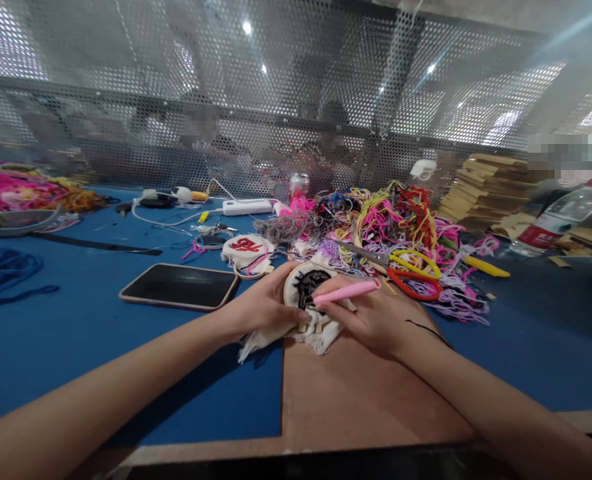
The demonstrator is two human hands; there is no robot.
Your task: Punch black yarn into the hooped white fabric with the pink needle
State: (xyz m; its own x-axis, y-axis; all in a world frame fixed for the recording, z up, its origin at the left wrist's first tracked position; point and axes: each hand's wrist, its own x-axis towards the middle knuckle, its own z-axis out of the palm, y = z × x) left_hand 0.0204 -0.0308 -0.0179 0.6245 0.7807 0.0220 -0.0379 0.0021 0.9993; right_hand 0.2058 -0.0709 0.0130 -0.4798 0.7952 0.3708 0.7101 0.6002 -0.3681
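My left hand [263, 305] grips the left edge of a small round embroidery hoop [288, 288], its thumb on the near side. White cloth [321, 339] is stretched in the hoop, and its frayed ends hang out toward me. A black yarn pattern [309, 283] covers the middle of the cloth. In my right hand [379, 320] is a pink punch needle [351, 291], held like a pen, its lower end at the black pattern. Fingers hide the exact tip. Just beyond my left hand lies another hoop [249, 248] with a red design.
A phone [179, 285] lies left of the hoop. Behind are a tangled yarn pile [376, 217], scissors [416, 275] with red and yellow handles, and a yellow-handled tool [486, 267]. A power strip [247, 207], a bottle [551, 223] and stacked brown cardboard [486, 187] stand farther back.
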